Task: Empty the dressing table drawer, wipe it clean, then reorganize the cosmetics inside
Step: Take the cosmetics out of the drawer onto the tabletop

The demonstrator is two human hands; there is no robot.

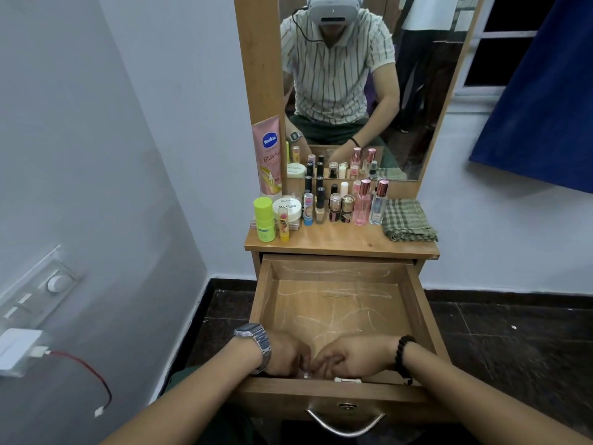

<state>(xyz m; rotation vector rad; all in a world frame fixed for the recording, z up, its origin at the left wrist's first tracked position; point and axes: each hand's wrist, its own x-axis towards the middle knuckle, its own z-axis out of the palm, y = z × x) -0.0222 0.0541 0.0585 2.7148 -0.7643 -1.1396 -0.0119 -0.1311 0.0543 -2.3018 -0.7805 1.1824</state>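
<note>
Both hands down at the drawer's (414,303) near wall: left hand (285,353) and right hand (353,356) curl onto 1 small item (306,374) directly between them.

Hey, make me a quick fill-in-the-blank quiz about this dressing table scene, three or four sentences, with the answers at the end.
1. The drawer is pulled ____.
2. Both hands, left hand and right hand, reach into the drawer's ____ end.
3. The checked cloth lies folded at the tabletop's ____ side.
4. The wristwatch sits on the ____ wrist.

Answers: open; front; right; left
</note>
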